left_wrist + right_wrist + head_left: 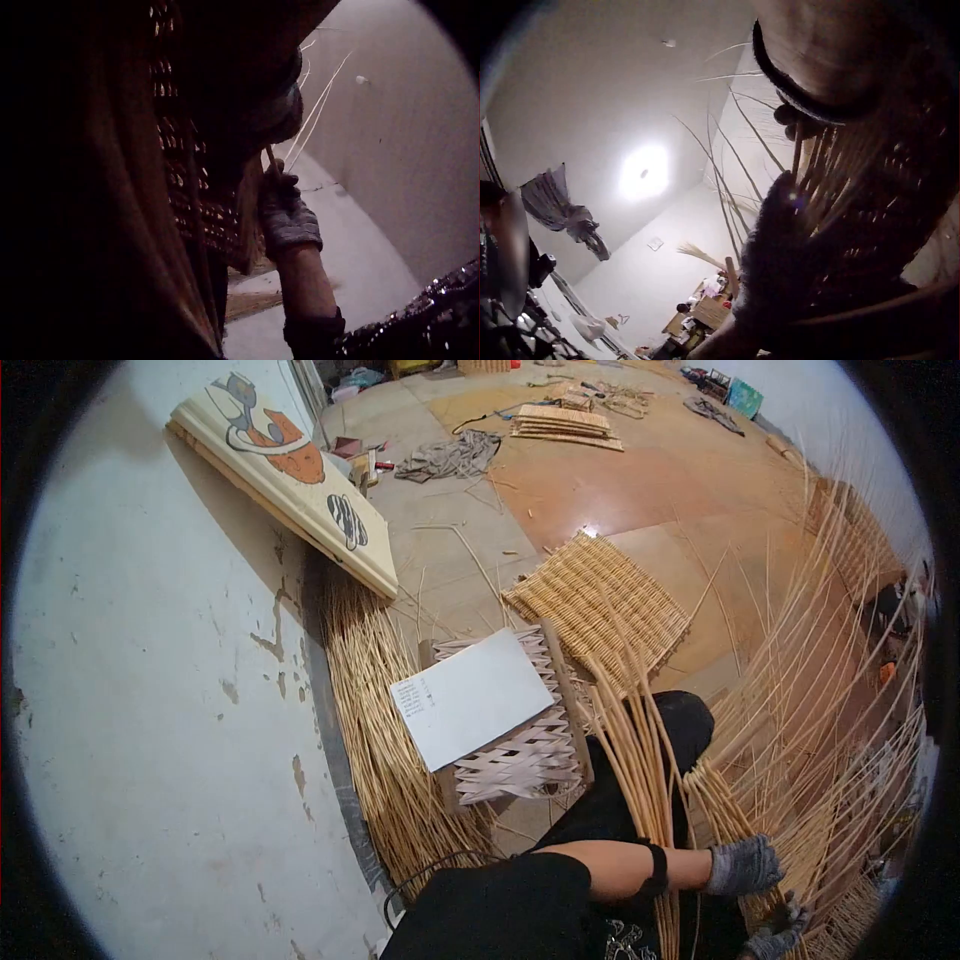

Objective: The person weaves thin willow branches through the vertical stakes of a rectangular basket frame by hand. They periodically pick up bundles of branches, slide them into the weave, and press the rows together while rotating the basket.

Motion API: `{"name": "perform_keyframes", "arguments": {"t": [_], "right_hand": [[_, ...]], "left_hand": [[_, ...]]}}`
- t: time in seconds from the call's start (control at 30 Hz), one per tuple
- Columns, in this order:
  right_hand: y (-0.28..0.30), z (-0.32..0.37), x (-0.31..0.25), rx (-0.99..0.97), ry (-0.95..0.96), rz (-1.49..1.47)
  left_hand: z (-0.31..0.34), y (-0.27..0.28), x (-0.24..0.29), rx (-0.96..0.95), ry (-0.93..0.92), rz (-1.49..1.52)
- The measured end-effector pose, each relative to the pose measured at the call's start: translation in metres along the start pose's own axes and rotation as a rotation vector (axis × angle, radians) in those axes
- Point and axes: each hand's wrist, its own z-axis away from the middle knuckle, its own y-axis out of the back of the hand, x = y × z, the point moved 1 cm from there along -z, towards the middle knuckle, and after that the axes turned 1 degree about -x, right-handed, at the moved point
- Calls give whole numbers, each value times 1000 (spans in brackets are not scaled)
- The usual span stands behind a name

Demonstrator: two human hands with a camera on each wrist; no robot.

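Note:
My left hand, in a grey glove, is at the woven edge of a wicker piece with long upright rods, at the lower right in the head view. Just below it is my gloved right hand. In the left wrist view, the right hand pinches a thin willow rod, which runs up to the curled fingers of the left hand. The right wrist view shows this rod between both hands, against the dark weave. Much of the left hand's grip is in shadow.
A bundle of thicker rods lies across my lap. Paper rests on a strip-woven stool. A finished wicker panel lies on the floor ahead. More rods line the left wall; long loose ends fan out at right.

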Motion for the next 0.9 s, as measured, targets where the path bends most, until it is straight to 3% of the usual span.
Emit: {"name": "perform_keyframes", "arguments": {"t": [0.23, 0.33, 0.4, 0.43, 0.47, 0.5, 0.57, 0.6, 0.63, 0.67, 0.7, 0.77, 0.83, 0.9], "right_hand": [[-1, 13, -2, 2, -84, -262], [-11, 13, -9, -30, -140, -445], [-28, 25, -37, 42, -177, -566], [-43, 31, -60, 115, -183, -594], [-45, 33, -47, 160, -260, -776], [-47, 34, -35, 222, -332, -958], [-52, 44, -53, 129, -227, -633], [-53, 50, -62, 99, -169, -474], [-55, 50, -66, 105, -302, -775], [-45, 49, -67, 138, -341, -941], [-34, 49, -68, 179, -378, -1106], [-2, 47, -72, 277, -376, -1155], [26, 46, -71, 336, -437, -1254], [50, 18, -100, 16, -501, -999]], "left_hand": [[2, 11, 3, 22, -36, -109], [-8, 28, 9, -296, 97, -58], [-6, 13, 21, -67, 222, -74], [-10, 49, 37, -235, 351, 37], [-2, 27, 34, 81, 155, 37], [-8, 30, 34, 37, 108, 76], [-30, 30, 27, -115, 356, 61], [-61, 48, 32, -584, 987, 254], [-68, 27, 20, -710, 900, -1], [-76, 38, 20, -681, 836, -28], [-87, 46, 19, -793, 887, 126], [-49, 26, -17, -669, 782, 487], [-64, 42, -2, -667, 806, 315], [-65, 50, 19, -620, 850, 215]]}}
